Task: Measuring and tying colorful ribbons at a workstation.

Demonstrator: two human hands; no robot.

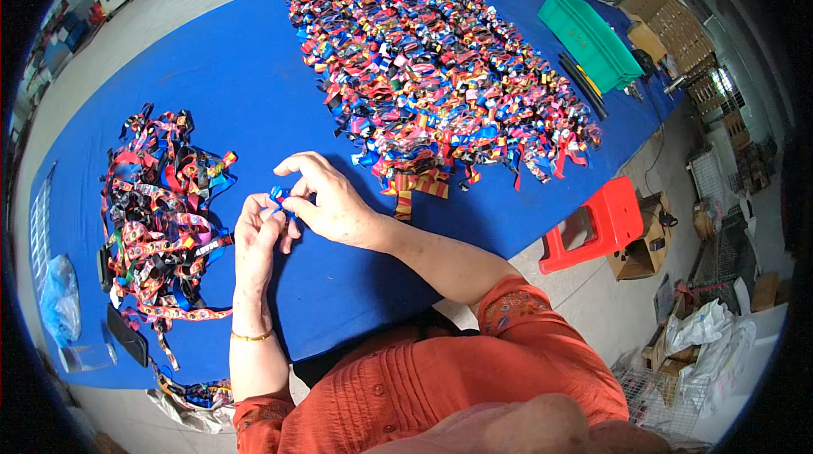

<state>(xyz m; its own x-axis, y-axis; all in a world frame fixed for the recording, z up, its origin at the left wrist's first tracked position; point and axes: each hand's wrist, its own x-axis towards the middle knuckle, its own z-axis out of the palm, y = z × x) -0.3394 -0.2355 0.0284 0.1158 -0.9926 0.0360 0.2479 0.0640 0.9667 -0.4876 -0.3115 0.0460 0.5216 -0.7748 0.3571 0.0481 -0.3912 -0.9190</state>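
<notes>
Over the blue cloth, my two hands meet in front of me on a small blue printed fabric strap (277, 195). My left hand (257, 232) pinches it from below between thumb and fingers. Against its other side presses the thumb of my right hand (334, 205), whose fingers are curled above it. How the strap is folded is too small to tell. Left of my hands lies a loose tangled heap of colourful printed straps (157, 225). Beyond my right hand spread dense rows of looped, bundled straps (432, 73), with a yellow-and-red bundle (415, 187) at their near edge.
The blue-covered table (229, 64) carries a green plastic crate (589, 39) and dark rods (584, 85) at the far right. A black case (127, 336), a clear glass (88, 357) and a blue plastic bag (59, 301) sit at left. A red stool (605, 221) stands by the right edge.
</notes>
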